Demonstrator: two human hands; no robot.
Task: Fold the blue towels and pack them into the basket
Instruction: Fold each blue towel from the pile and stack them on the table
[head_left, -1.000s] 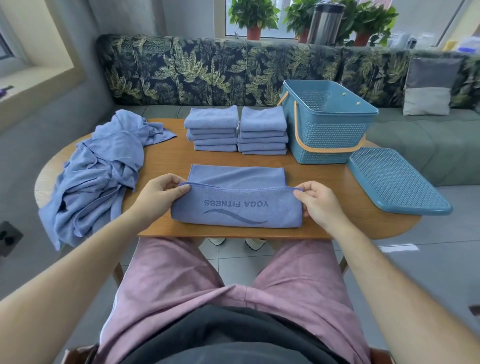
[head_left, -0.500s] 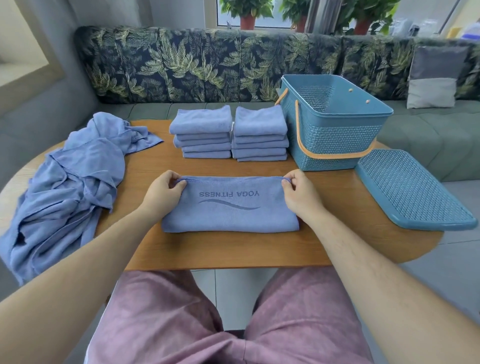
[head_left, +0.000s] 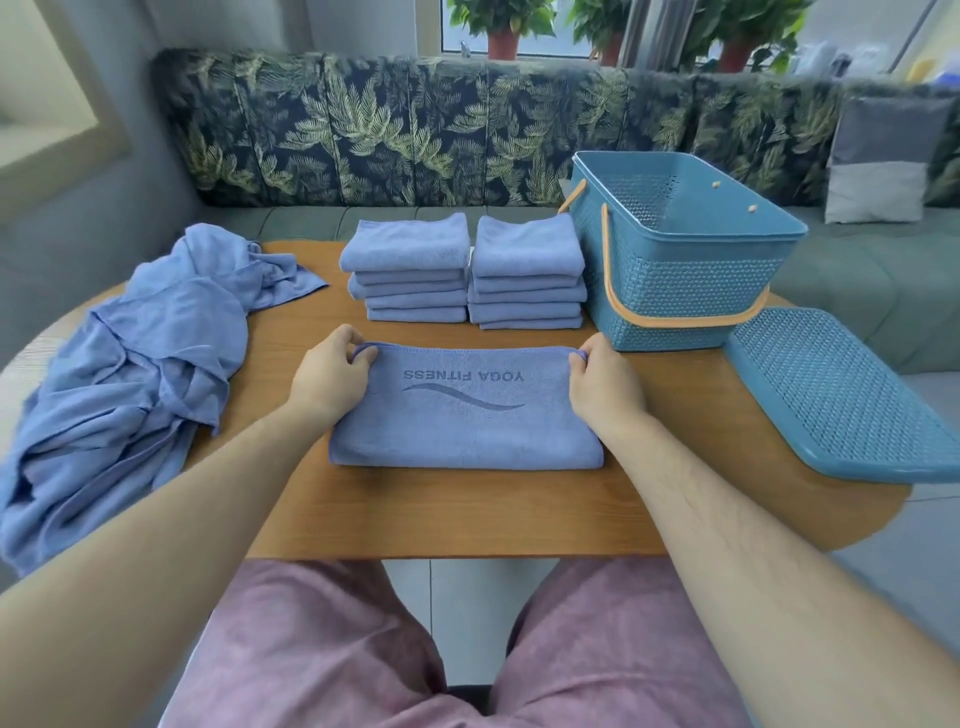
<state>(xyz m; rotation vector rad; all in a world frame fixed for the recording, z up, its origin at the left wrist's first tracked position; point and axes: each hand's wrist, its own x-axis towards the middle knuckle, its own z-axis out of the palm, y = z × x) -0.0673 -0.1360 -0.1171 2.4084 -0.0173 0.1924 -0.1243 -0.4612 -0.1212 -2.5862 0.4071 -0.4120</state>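
A blue towel (head_left: 467, 421) printed YOGA FITNESS lies folded in half on the wooden table (head_left: 467, 514). My left hand (head_left: 332, 382) pinches its far left corner and my right hand (head_left: 605, 384) pinches its far right corner. Behind it stand two stacks of folded blue towels (head_left: 410, 267) (head_left: 527, 273). A heap of unfolded blue towels (head_left: 140, 364) covers the table's left end. The blue basket (head_left: 680, 291) with an orange handle stands at the back right and looks empty.
The basket's blue lid (head_left: 836, 395) lies on the table's right edge, partly overhanging it. A leaf-patterned sofa (head_left: 415, 130) runs behind the table, with a grey cushion (head_left: 883, 161) at the right. My legs in pink shorts (head_left: 441, 649) are under the near edge.
My hands carried the towel's near edge forward over the far half and laid it down, so the towel now lies folded in half. The view tilted down and moved closer.
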